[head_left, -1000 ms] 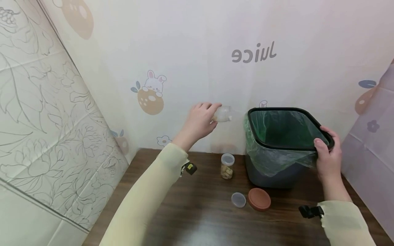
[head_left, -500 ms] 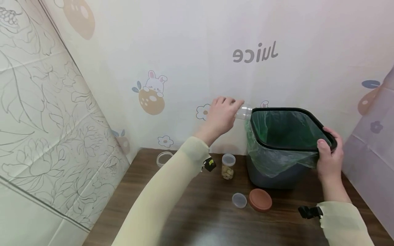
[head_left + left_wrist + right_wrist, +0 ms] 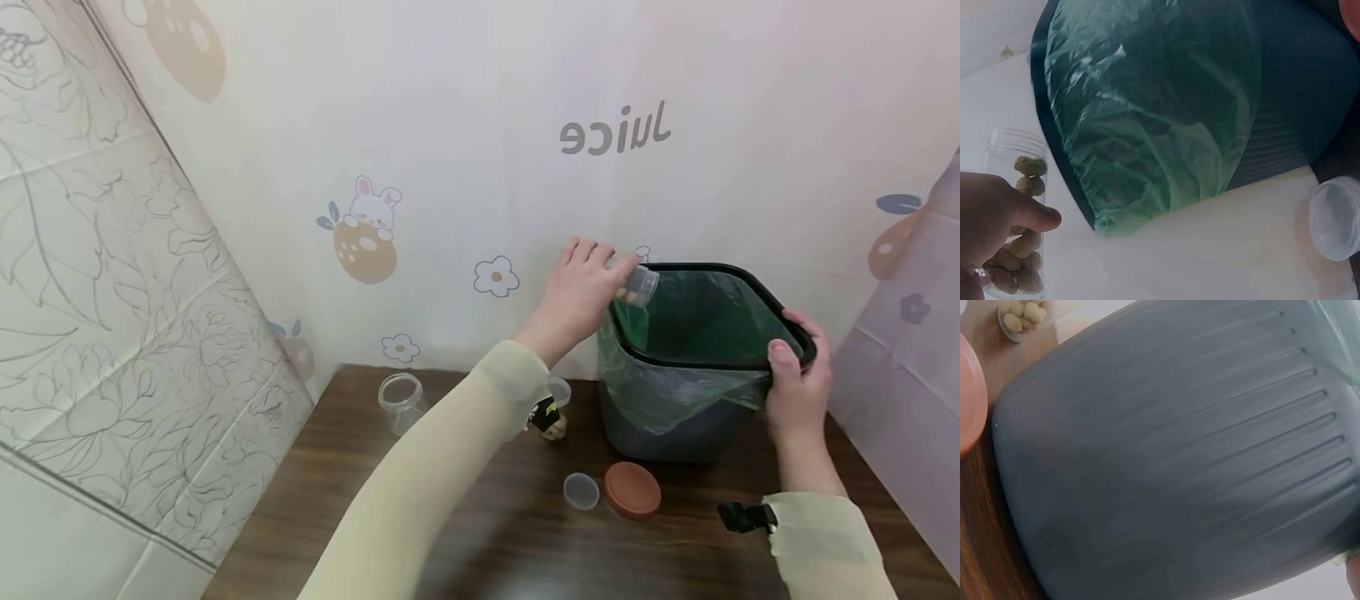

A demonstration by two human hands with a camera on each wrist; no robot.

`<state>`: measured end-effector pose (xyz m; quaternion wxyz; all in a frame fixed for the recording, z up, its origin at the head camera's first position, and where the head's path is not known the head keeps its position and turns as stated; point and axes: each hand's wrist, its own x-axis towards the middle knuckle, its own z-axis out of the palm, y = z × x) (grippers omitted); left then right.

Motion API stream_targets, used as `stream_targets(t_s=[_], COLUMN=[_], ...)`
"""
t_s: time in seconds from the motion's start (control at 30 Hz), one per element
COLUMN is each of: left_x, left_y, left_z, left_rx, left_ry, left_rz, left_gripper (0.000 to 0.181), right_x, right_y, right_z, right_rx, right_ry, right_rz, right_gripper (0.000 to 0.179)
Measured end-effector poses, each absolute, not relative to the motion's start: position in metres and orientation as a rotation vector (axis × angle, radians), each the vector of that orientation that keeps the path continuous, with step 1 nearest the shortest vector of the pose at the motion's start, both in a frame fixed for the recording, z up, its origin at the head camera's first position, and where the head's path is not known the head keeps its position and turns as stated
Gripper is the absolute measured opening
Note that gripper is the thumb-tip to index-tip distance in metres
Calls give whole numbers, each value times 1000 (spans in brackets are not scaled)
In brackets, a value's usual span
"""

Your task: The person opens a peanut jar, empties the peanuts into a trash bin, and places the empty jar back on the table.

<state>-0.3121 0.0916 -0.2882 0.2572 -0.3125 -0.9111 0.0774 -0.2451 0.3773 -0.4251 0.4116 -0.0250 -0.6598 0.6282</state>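
My left hand (image 3: 581, 292) grips a clear plastic jar (image 3: 637, 286), tipped on its side, with its mouth over the left rim of the dark grey trash bin (image 3: 675, 429). Brown peanuts in shells (image 3: 1030, 167) lie inside that jar, partly behind my thumb in the left wrist view. A thin green bag (image 3: 648, 396) lines the bin and hangs over its outside. At the bin's right corner, my right hand (image 3: 802, 387) holds the black rim, thumb on the near side. Only a fingertip edge (image 3: 1353, 575) of it shows in the right wrist view.
A lidded jar (image 3: 559, 390) of peanuts stands left of the bin, partly behind my left wrist. An open clear jar (image 3: 401, 406) is farther left. A small clear lid (image 3: 581, 492) and a terracotta lid (image 3: 632, 490) lie in front on the wooden table (image 3: 315, 500).
My left hand has carried the jar rightward, from left of the bin to over its left rim. The open jar at left has come into sight. My right hand stays on the rim.
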Motion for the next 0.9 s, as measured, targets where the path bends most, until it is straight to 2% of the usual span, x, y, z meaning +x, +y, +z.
stream_targets(t_s=[0.17, 0.43, 0.9], left_x=[-311, -310, -307], left_y=[98, 106, 130], left_z=[-296, -301, -304], left_rx=[-857, -900, -894], left_ry=[-2433, -2348, -2286], left_rz=[294, 371, 431], left_gripper=[58, 46, 40], right_x=[-246, -246, -247], right_y=[374, 370, 368], right_z=[-425, -424, -425], right_rx=[-52, -41, -33], right_ry=[-1631, -1575, -1556], right_rz=[1585, 1621, 1647], right_gripper=[52, 52, 53])
